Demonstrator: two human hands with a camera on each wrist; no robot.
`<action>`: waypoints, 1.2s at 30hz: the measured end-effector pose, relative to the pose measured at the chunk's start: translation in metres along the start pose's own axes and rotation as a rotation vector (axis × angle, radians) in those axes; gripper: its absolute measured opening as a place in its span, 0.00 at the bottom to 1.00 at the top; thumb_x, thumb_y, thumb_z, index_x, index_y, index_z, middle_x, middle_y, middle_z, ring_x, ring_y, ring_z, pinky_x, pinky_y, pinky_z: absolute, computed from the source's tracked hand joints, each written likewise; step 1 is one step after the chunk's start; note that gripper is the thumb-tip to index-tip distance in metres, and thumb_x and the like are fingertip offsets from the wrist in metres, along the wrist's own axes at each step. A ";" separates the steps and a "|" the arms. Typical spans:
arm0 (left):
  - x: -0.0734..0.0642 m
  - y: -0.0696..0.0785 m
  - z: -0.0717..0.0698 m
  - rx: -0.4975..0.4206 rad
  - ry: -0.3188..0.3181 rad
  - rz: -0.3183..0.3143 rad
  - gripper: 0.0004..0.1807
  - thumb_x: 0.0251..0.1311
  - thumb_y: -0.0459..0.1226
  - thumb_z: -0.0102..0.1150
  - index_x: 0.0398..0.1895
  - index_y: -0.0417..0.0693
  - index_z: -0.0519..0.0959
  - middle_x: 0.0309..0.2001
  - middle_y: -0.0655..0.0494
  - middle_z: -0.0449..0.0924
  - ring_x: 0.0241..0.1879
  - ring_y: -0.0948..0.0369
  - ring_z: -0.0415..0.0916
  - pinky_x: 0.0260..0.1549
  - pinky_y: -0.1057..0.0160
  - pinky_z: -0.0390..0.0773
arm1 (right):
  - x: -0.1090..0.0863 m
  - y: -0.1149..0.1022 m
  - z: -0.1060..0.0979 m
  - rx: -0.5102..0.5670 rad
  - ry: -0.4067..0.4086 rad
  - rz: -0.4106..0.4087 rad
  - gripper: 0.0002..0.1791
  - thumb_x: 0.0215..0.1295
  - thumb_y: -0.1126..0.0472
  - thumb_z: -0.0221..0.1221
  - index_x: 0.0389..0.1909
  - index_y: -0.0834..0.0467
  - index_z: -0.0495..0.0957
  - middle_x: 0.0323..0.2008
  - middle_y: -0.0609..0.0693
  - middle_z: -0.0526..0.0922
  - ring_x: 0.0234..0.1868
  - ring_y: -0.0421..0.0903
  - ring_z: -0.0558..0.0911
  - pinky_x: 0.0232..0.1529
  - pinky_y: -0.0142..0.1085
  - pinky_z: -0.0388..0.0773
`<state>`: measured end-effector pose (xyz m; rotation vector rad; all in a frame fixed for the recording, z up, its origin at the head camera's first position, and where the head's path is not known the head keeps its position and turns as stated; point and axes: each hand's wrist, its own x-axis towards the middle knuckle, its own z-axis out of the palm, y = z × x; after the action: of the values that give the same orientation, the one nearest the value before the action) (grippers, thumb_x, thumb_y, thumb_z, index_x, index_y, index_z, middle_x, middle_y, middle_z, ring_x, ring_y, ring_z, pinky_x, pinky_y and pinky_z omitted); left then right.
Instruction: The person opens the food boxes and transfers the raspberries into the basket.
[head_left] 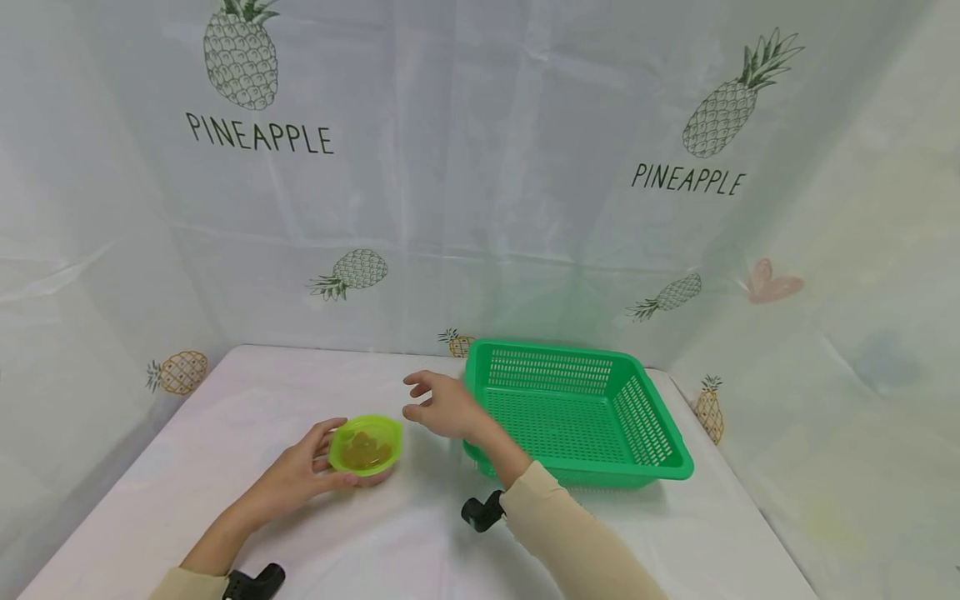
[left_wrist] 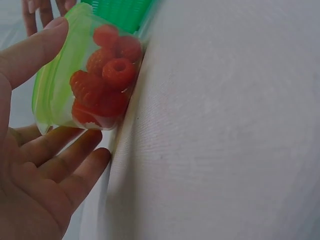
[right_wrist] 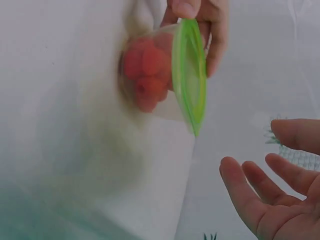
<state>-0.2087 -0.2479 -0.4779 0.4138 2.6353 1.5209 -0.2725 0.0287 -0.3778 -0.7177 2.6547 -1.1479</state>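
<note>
A small clear container with a lime-green lid stands on the white-covered table, left of the middle. Red raspberries show through its side in both wrist views. My left hand holds the container from the left, thumb on one side and fingers on the other. Above and to the right of the container, my right hand hovers apart from it with its fingers loosely bent and nothing in them. The lid sits on the container in the right wrist view.
A green plastic basket with slotted walls stands on the right of the table, partly behind my right forearm; no contents show in it. Pineapple-printed sheeting hangs along the back and sides. Each wrist wears a black camera.
</note>
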 end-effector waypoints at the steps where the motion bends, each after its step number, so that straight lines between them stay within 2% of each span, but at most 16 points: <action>1: 0.000 -0.001 -0.001 -0.001 -0.002 -0.001 0.55 0.61 0.47 0.78 0.83 0.43 0.54 0.73 0.32 0.70 0.69 0.36 0.74 0.66 0.37 0.76 | 0.000 0.000 0.003 0.009 0.001 0.002 0.25 0.74 0.57 0.67 0.69 0.52 0.77 0.57 0.51 0.85 0.55 0.49 0.86 0.50 0.38 0.87; 8: 0.000 -0.003 -0.004 0.011 -0.013 0.015 0.55 0.61 0.46 0.78 0.82 0.42 0.54 0.73 0.31 0.70 0.70 0.35 0.72 0.65 0.42 0.78 | -0.001 0.004 0.022 0.037 0.044 -0.017 0.25 0.72 0.60 0.67 0.69 0.56 0.78 0.55 0.54 0.83 0.53 0.50 0.87 0.48 0.36 0.87; 15: 0.000 -0.003 -0.006 0.007 -0.015 0.015 0.55 0.61 0.46 0.79 0.82 0.42 0.54 0.73 0.29 0.69 0.70 0.34 0.72 0.65 0.44 0.78 | -0.002 0.011 0.041 0.097 0.118 0.002 0.24 0.71 0.63 0.67 0.66 0.60 0.79 0.53 0.58 0.84 0.50 0.49 0.87 0.47 0.36 0.87; 23: 0.001 -0.004 -0.005 0.007 -0.010 0.032 0.54 0.61 0.45 0.79 0.82 0.41 0.55 0.73 0.29 0.69 0.70 0.35 0.73 0.65 0.45 0.78 | -0.005 0.019 0.058 0.150 0.199 0.038 0.23 0.69 0.63 0.67 0.64 0.61 0.80 0.46 0.54 0.84 0.44 0.46 0.86 0.44 0.36 0.85; 29: 0.002 -0.004 -0.004 0.009 -0.007 0.035 0.54 0.61 0.46 0.78 0.82 0.41 0.55 0.73 0.29 0.70 0.70 0.35 0.73 0.66 0.44 0.77 | -0.007 0.027 0.065 0.232 0.194 0.109 0.23 0.71 0.59 0.68 0.63 0.61 0.80 0.42 0.49 0.85 0.41 0.42 0.84 0.38 0.33 0.83; 36: 0.001 -0.006 -0.005 0.020 -0.006 0.039 0.54 0.61 0.45 0.78 0.82 0.40 0.55 0.73 0.29 0.70 0.70 0.35 0.72 0.66 0.45 0.76 | -0.008 0.035 0.076 0.319 0.179 0.156 0.21 0.71 0.57 0.67 0.61 0.61 0.82 0.42 0.49 0.84 0.36 0.40 0.82 0.34 0.31 0.81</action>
<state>-0.2117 -0.2541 -0.4803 0.4734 2.6557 1.5024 -0.2532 0.0039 -0.4558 -0.3603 2.5163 -1.6038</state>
